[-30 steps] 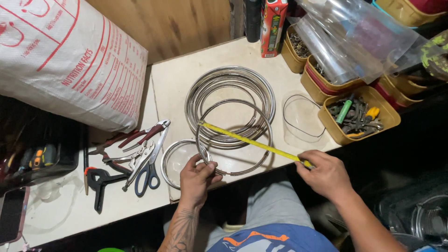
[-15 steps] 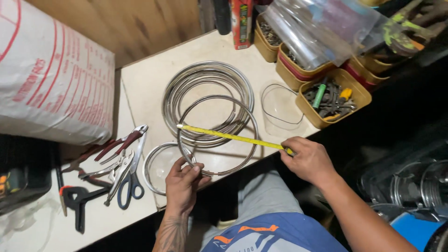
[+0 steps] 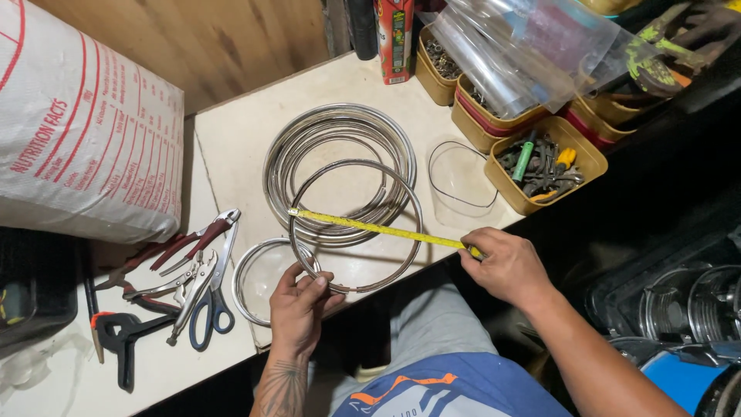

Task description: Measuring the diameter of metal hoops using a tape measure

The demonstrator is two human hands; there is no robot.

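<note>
My left hand [image 3: 299, 304] pinches the near edge of a large silver metal ring [image 3: 412, 202] that lies on the pale workbench [image 3: 231, 147]. A yellow tape measure [image 3: 370, 227] stretches across this ring from its left rim to its right. My right hand [image 3: 503, 266] holds the tape's right end at the bench edge. A stack of similar metal rings [image 3: 340, 123] sits just behind, partly under the held ring. A smaller ring [image 3: 245, 272] lies left of my left hand.
Pliers, scissors and a clamp [image 3: 185, 286] lie at the left. A big white sack [image 3: 77, 131] stands behind them. A clear tub [image 3: 461, 179] and yellow bins of hardware [image 3: 543, 164] line the right, with plastic bags above.
The view has shifted, so the bench sits further right in the frame. Both hands stay on the ring and tape, with the tape still stretched across the ring.
</note>
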